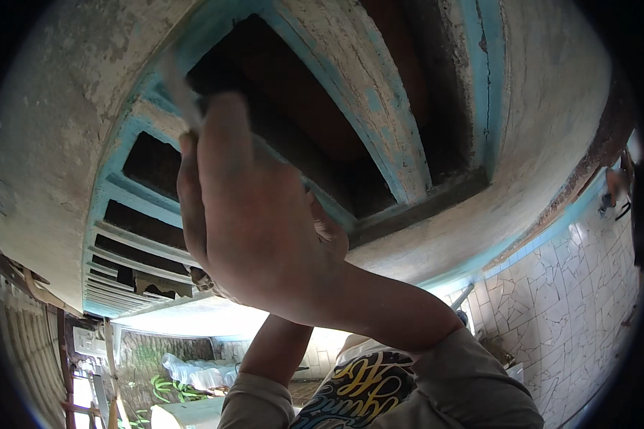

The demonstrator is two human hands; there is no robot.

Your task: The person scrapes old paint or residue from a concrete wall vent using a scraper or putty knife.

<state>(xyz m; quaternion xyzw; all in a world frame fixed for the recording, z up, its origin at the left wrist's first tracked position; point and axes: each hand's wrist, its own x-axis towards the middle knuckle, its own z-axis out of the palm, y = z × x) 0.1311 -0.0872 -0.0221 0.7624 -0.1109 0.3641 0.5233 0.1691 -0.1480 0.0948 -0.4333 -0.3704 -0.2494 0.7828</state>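
Raised in front of me, my right hand [254, 207] is closed around a thin, pale, blade-like tool [179, 89], blurred by motion. Its far end meets the blue-painted edge of a slatted window frame [139, 107], where the paint is worn to bare, whitish patches. Behind the right wrist, my left hand [327, 227] shows only in part, close to the frame's lower bar. Most of its fingers are hidden by the right hand, so its grip does not show. The right forearm crosses in front of the left one.
A thick upright post [365, 86] with flaking blue paint divides the dark openings. Stained plaster wall [50, 121] surrounds the frame. At right are broken-tile paving [544, 314] and part of a person [615, 189]. Lower left, clear plastic [200, 372] lies near green plants [172, 390].
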